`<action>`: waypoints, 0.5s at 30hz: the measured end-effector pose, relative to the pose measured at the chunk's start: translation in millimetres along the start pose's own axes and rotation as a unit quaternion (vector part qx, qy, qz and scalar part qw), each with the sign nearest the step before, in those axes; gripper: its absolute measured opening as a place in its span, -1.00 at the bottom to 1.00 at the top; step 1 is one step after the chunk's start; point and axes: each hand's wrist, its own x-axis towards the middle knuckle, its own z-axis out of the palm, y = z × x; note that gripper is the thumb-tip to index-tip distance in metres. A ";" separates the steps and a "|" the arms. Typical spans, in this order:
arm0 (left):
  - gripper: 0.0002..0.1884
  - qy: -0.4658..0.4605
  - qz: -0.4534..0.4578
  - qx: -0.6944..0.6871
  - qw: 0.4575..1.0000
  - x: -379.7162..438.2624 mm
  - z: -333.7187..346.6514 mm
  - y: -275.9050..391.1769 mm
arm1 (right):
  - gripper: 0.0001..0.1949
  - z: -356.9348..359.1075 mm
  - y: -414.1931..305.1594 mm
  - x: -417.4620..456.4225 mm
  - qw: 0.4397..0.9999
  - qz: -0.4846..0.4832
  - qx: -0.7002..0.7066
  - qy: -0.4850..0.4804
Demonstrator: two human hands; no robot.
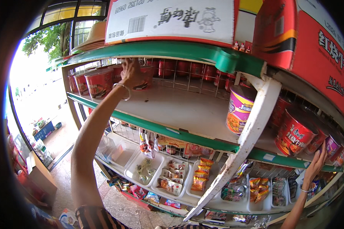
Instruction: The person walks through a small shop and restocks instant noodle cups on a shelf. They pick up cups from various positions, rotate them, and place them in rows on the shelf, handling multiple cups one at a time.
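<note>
My left hand [130, 71] reaches up to the upper shelf, at a red instant-noodle tub [143, 83] partly hidden behind it. Whether its fingers grip the tub is not clear. Left of that hand, several red noodle tubs [99, 84] stand upright with lids on. My right hand [314, 164], fingers extended, rests at the green shelf edge in the right bay. Just above and left of it stands a red noodle tub [295, 133]; a purple tub [331, 147] is on its other side. I see nothing held in that hand.
A rusty white post [232, 160] divides the bays, beside a purple-and-yellow noodle tub [238, 110]. Large noodle cartons [172, 21] sit on top. Below are white trays [170, 177] of packaged snacks. A wire grid [186, 75] backs the shelf; a doorway lies left.
</note>
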 end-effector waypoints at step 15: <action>-0.34 -0.066 0.033 -0.167 0.983 42.7 34.3 -67.4 | -0.55 4.0 12.6 -8.1 0.995 0.086 0.045 0.001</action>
